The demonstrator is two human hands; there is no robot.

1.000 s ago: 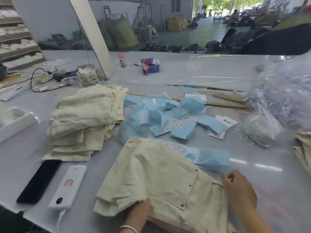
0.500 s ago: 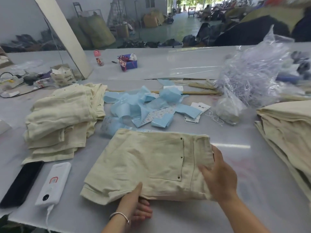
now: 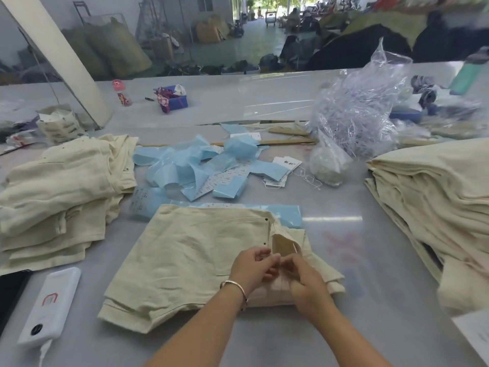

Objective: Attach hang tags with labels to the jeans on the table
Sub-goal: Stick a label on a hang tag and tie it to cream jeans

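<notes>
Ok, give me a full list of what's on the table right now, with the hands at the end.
folded jeans: one pair, cream, centre near edge, under the hands
left stack of jeans: one pile, cream, left
right stack of jeans: one pile, cream, right
blue strips: loose heap, light blue, centre behind the folded jeans
hang tags: a few, white with strings, right of the strips
clear bags: bundle, transparent, back right
power bank: one, white, near left, cable attached
phone: one, black, far left edge
blue box: one, blue, back centre
small bottle: one, pink cap, back left
left hand: bracelet on wrist, fingers curled at the waistband
right hand: fingers curled, meeting the left; what they pinch is unclear
</notes>
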